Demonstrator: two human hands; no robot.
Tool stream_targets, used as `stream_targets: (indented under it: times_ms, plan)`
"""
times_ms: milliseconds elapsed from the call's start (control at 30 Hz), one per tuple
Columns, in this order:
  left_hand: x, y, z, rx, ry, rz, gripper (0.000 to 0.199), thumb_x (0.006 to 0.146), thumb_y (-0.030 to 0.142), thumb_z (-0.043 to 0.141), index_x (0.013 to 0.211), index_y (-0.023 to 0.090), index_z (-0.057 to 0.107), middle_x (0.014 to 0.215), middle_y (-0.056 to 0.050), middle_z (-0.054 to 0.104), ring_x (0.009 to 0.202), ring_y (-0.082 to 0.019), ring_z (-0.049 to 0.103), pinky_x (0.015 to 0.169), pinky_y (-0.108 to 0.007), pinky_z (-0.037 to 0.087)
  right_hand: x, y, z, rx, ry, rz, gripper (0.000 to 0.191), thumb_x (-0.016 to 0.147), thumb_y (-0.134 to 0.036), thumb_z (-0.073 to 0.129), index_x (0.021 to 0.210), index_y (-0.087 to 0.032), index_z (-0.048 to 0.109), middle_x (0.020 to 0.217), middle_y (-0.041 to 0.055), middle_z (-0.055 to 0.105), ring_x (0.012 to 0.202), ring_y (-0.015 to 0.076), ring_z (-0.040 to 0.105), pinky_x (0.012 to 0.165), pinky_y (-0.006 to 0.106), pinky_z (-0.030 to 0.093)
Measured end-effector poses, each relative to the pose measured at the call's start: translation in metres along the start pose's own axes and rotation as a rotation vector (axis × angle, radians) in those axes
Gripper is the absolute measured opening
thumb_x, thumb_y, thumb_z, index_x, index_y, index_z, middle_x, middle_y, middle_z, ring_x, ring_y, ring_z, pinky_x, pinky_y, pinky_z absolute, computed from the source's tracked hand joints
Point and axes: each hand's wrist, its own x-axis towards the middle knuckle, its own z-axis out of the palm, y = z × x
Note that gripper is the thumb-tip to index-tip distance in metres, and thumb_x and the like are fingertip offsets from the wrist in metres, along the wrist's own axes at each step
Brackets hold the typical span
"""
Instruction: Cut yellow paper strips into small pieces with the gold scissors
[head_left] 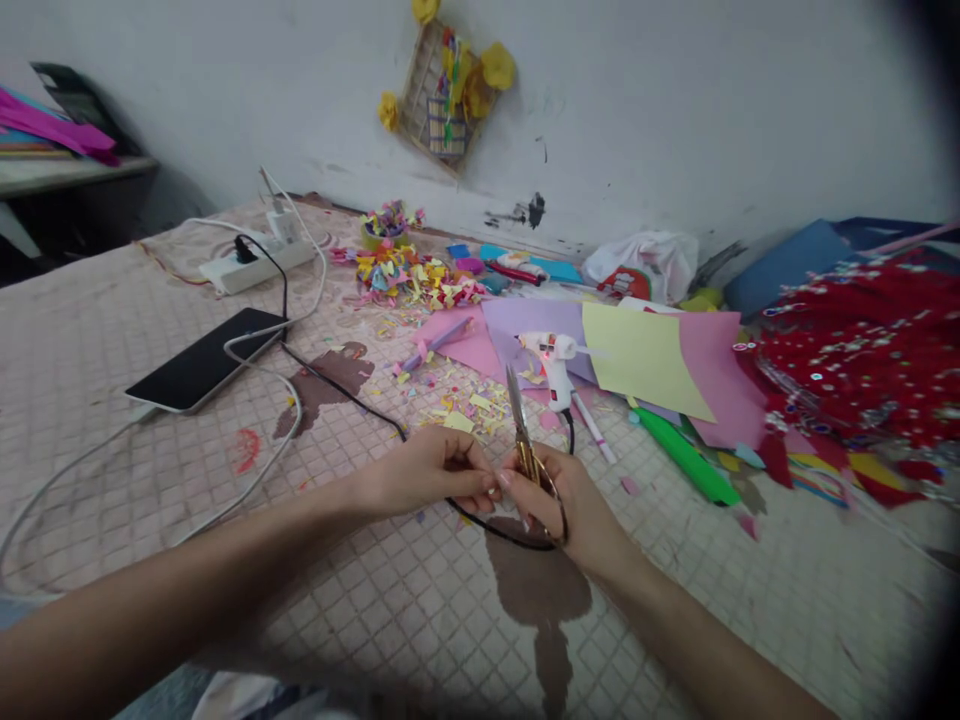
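Note:
My right hand (566,500) is closed around gold-handled scissors (521,425), whose blades point up and away from me. My left hand (435,470) is beside it with fingers curled and pinched together, its fingertips close to the right hand's thumb; what they hold, if anything, is too small to make out. Beyond the hands lie small paper scraps (480,405) and a white glue gun (553,365) on its side. The glue gun's black cord (360,402) passes beneath my hands.
A black-screened tablet (210,358) and a white power strip (259,262) with cables are at the left. Pastel paper sheets (645,350), a green marker-like object (686,455) and red glittery material (870,350) lie at the right. Colourful scraps surround a small bowl (384,232) at the back.

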Motion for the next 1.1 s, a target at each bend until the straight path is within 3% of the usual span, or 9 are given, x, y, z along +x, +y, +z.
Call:
stream_targets:
  times_ms: [133,467,700,933,1100]
  plan:
    - [0.000,0.002,0.000,-0.045,-0.008,-0.053,0.025,0.075,0.034,0.060,0.077,0.009,0.060,0.069,-0.006,0.068,0.062,-0.011,0.064,0.065,-0.025,0.050,0.001,0.002,-0.002,-0.038,0.033,-0.073,0.023,0.081,-0.038,0.050,0.072,-0.017,0.049,0.053,-0.0053,0.045,0.045,0.0074,0.040,0.042,0.019,0.033]
    - [0.002,0.002,0.001,0.014,0.028,-0.037,0.024,0.070,0.032,0.065,0.075,0.010,0.061,0.065,-0.004,0.067,0.058,-0.010,0.062,0.061,-0.023,0.050,0.000,0.001,-0.001,-0.083,0.046,-0.121,0.023,0.082,-0.038,0.050,0.073,-0.017,0.051,0.058,-0.0037,0.046,0.049,0.0082,0.041,0.045,0.020,0.035]
    - [0.002,0.001,-0.002,0.011,0.120,0.115,0.023,0.073,0.032,0.063,0.073,0.011,0.055,0.065,-0.004,0.066,0.058,-0.010,0.061,0.060,-0.022,0.048,-0.006,0.004,-0.002,0.049,0.088,-0.037,0.036,0.084,-0.051,0.041,0.070,-0.019,0.045,0.049,-0.0066,0.038,0.042,0.0080,0.037,0.040,0.019,0.029]
    - [-0.003,0.008,-0.003,-0.145,0.244,0.248,0.023,0.073,0.032,0.063,0.073,0.011,0.053,0.075,-0.005,0.065,0.069,-0.012,0.062,0.066,-0.025,0.047,-0.017,0.010,-0.003,-0.023,-0.038,-0.019,0.039,0.084,-0.054,0.041,0.070,-0.017,0.047,0.051,-0.0067,0.034,0.045,0.0085,0.036,0.044,0.021,0.030]
    - [-0.003,0.008,-0.004,-0.238,0.256,0.293,0.021,0.074,0.030,0.063,0.072,0.012,0.052,0.077,-0.003,0.063,0.072,-0.012,0.060,0.070,-0.027,0.047,-0.018,0.012,0.003,-0.006,-0.070,0.002,0.042,0.081,-0.057,0.042,0.067,-0.017,0.047,0.050,-0.0068,0.032,0.044,0.0085,0.035,0.042,0.022,0.028]
